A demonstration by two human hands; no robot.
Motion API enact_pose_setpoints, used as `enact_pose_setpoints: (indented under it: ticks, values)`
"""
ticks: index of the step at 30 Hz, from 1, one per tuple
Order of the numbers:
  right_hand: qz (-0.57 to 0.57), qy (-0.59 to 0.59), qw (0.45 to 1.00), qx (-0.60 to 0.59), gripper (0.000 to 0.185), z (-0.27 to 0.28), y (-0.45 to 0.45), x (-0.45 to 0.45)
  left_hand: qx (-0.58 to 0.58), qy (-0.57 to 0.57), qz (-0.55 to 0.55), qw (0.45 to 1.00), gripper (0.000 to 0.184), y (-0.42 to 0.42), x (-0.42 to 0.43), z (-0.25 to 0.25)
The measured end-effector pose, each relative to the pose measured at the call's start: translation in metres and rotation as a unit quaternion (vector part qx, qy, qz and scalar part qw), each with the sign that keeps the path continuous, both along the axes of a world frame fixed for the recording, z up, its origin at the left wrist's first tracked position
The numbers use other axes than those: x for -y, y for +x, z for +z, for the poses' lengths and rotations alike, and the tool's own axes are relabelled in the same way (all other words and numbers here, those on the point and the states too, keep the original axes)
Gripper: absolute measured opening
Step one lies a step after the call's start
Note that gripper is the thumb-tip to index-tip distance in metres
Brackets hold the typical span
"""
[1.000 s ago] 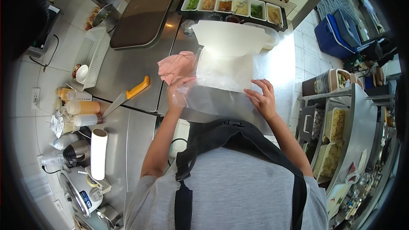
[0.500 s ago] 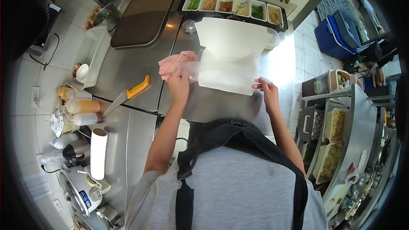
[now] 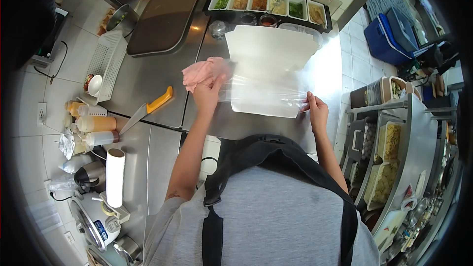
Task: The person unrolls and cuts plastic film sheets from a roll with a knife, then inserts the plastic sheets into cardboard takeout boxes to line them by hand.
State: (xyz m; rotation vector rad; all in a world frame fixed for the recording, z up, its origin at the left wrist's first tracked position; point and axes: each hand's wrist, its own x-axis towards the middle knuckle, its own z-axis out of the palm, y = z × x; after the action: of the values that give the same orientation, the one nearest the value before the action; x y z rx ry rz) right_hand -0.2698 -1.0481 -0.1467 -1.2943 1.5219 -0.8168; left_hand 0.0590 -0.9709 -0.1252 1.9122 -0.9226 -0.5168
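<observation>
A clear plastic film (image 3: 268, 87) is stretched between my two hands, over the lower part of an open white box (image 3: 268, 51) on the steel counter. My left hand (image 3: 208, 91) pinches the film's left end, right against a crumpled pink cloth (image 3: 199, 73). At the box's lower right, my right hand (image 3: 315, 108) grips the other end between thumb and fingers. To the left, a knife with a yellow handle (image 3: 160, 101) lies on the counter.
Several white tubs of chopped food (image 3: 277, 5) line the back. A brown tray (image 3: 165, 19) lies at the upper left, near a white basket (image 3: 111, 59). Bottles (image 3: 96, 123) and a white roll (image 3: 115, 177) stand left; a shelf holds food containers (image 3: 389, 140) at right.
The film has gone from loose in front of the box to taut across its lower part. Both hands have changed their hold, and the box has shifted slightly toward me.
</observation>
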Motion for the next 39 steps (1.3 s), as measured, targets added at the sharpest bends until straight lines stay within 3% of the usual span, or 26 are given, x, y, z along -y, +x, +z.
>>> enact_pose_setpoints:
  ticks: [4, 6, 7, 9, 10, 12, 14, 16, 19, 25, 29, 35, 39]
  values:
    - [0.005, 0.009, 1.000, 0.005, 0.041, 0.008, -0.002, -0.009, 0.024, 0.056, -0.031, 0.998, 0.039, 0.009, -0.008, -0.006]
    - [-0.007, 0.012, 1.000, 0.007, 0.037, 0.008, -0.007, -0.011, 0.136, 0.132, -0.039, 0.981, 0.027, 0.006, -0.016, 0.006]
    - [-0.030, -0.061, 0.997, -0.021, 0.034, 0.017, -0.006, -0.014, 0.191, 0.169, -0.042, 0.966, 0.021, 0.001, -0.020, 0.020]
    - [-0.078, -0.207, 0.972, -0.076, 0.027, 0.044, -0.005, -0.023, 0.316, -0.032, 0.017, 0.948, 0.019, -0.018, -0.026, 0.055]
    - [-0.061, -0.293, 0.953, -0.035, 0.016, 0.050, -0.009, -0.025, 0.372, -0.132, 0.046, 0.918, 0.020, -0.028, -0.028, 0.064]
    - [0.083, -0.388, 0.917, -0.043, 0.011, 0.074, -0.005, -0.028, 0.344, -0.219, -0.105, 0.907, 0.023, -0.048, -0.034, 0.063]
    - [0.233, -0.407, 0.882, -0.056, 0.005, 0.090, 0.014, -0.029, 0.296, -0.196, -0.282, 0.891, 0.025, -0.073, -0.025, 0.072]
    - [0.323, -0.368, 0.867, -0.095, 0.011, 0.087, 0.047, -0.018, 0.303, -0.176, -0.306, 0.885, 0.034, -0.080, 0.000, 0.039]
    - [0.316, -0.390, 0.850, -0.162, 0.020, 0.038, 0.075, 0.004, 0.311, -0.112, -0.307, 0.892, 0.045, -0.084, 0.019, -0.008]
    - [0.336, -0.320, 0.838, -0.286, 0.050, 0.004, 0.077, -0.003, 0.344, 0.104, -0.367, 0.858, 0.067, -0.086, 0.005, -0.021]
    - [0.391, -0.286, 0.778, -0.399, 0.083, 0.005, 0.066, -0.007, 0.371, 0.250, -0.393, 0.804, 0.084, -0.085, 0.004, -0.032]
    - [0.485, -0.149, 0.699, -0.503, 0.111, 0.012, 0.056, 0.011, 0.357, 0.307, -0.409, 0.781, 0.106, -0.074, 0.008, -0.024]
    - [0.507, -0.135, 0.673, -0.521, 0.122, 0.016, 0.060, 0.027, 0.392, 0.300, -0.392, 0.776, 0.105, -0.077, 0.020, -0.013]
